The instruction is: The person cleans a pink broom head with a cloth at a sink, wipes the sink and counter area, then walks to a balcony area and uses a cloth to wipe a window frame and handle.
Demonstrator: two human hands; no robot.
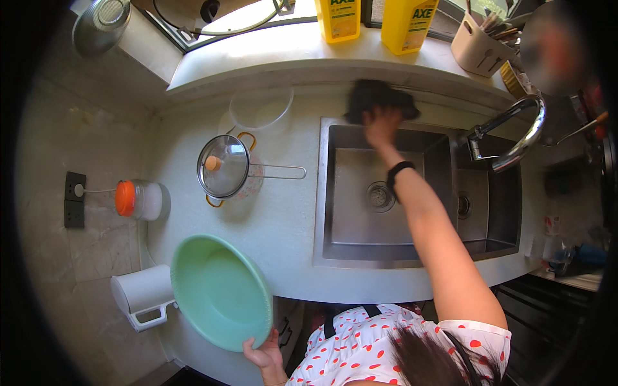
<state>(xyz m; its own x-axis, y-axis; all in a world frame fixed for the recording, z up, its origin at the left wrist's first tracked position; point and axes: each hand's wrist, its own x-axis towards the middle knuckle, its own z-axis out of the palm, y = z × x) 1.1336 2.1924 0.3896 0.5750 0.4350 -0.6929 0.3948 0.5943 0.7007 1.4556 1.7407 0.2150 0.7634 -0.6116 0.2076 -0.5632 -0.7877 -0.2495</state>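
My right hand (384, 125) reaches across the double sink and presses on a dark cloth (379, 99), slightly blurred, on the counter strip behind the larger basin. A black band circles that wrist. At the lower left, my left hand (263, 352) grips the rim of a green plastic basin (222, 289), tilted over the counter. The stainless steel sink (338, 193) lies under my right forearm. Left of it stands a pot with a glass lid (224, 166), gold side handles and a wire handle pointing right.
A clear round container (260, 108) stands behind the pot. Along the left wall are a jar with an orange lid (140, 199) and a white electric kettle (145, 292). A chrome faucet (526, 135) arches at the right. Yellow bottles (338, 19) and a utensil holder (480, 46) line the sill.
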